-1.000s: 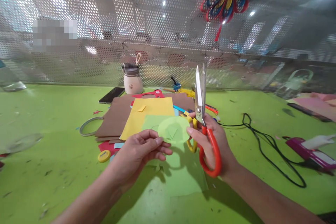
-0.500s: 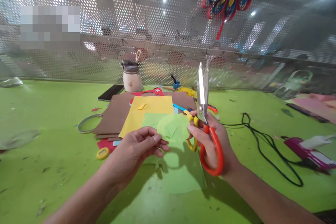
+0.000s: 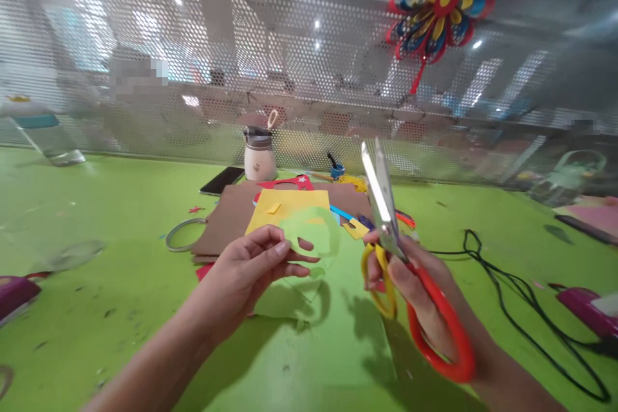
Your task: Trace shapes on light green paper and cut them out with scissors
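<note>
My left hand [image 3: 251,267] pinches a light green paper cut-out [image 3: 309,235] and holds it above the green table [image 3: 96,309]. My right hand [image 3: 420,290] grips scissors [image 3: 386,206] with a red and a yellow handle loop; the blades are together and point up and away. The scissors are to the right of the cut-out, apart from it. Under both hands lies a larger light green sheet [image 3: 328,328].
A stack of brown, yellow and red paper [image 3: 232,212] lies behind the hands, with a tape ring [image 3: 181,235], a phone [image 3: 222,180] and a white jar [image 3: 259,158]. A black cord [image 3: 512,283] runs at the right. Purple tools [image 3: 586,309] lie at both sides. A perforated metal wall stands behind.
My right hand has let go of the cut-out and moved right and nearer with the scissors. The left hand alone holds the paper. The camera view has shifted.
</note>
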`<act>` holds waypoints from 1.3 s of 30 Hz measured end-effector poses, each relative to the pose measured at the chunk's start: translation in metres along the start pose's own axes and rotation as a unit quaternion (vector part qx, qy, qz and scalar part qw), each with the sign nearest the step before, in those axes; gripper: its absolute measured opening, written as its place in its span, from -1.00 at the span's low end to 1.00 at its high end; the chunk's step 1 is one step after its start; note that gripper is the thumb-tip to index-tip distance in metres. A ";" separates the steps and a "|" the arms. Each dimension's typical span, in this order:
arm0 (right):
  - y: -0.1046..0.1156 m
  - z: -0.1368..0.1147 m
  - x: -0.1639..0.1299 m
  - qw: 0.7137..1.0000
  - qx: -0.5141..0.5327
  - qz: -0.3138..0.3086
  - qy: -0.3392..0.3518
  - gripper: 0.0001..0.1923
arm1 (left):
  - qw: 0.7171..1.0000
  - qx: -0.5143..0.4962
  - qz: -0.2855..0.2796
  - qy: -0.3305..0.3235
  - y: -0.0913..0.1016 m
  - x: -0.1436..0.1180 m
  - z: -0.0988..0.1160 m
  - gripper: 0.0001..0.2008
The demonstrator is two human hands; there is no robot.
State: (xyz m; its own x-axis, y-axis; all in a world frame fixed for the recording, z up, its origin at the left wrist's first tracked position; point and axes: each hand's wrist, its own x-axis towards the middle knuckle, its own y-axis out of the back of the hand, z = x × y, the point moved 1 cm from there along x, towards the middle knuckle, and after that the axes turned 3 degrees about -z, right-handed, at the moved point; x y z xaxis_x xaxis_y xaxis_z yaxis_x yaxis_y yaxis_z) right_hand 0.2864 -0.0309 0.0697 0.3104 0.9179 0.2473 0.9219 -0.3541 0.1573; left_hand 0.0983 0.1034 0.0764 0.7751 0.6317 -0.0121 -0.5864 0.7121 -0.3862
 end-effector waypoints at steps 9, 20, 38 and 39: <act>-0.018 0.053 0.005 0.993 -0.077 -0.059 -0.073 -0.57 | 0.989 -0.023 -0.005 -0.145 0.014 -0.020 0.027 -0.91; -0.041 0.032 -0.022 0.981 -0.046 -0.183 -0.038 -0.41 | 0.990 0.070 0.001 -0.119 0.003 -0.014 0.016 -0.88; -0.043 0.034 -0.027 0.982 -0.061 -0.176 -0.028 -0.30 | 0.994 0.102 -0.013 -0.043 0.000 -0.013 0.014 -0.76; -0.043 0.036 -0.026 0.982 -0.056 -0.174 -0.034 -0.31 | 0.994 0.102 -0.006 -0.040 -0.001 -0.013 0.015 -0.76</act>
State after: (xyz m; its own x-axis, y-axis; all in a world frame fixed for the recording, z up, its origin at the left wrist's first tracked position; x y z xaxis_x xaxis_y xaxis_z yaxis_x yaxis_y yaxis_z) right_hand 0.2466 -0.0335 0.0224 -0.0011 0.9955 0.0950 0.9447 -0.0301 0.3266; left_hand 0.0851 0.0994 0.0908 0.7660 0.6392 0.0686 -0.6188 0.7621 -0.1904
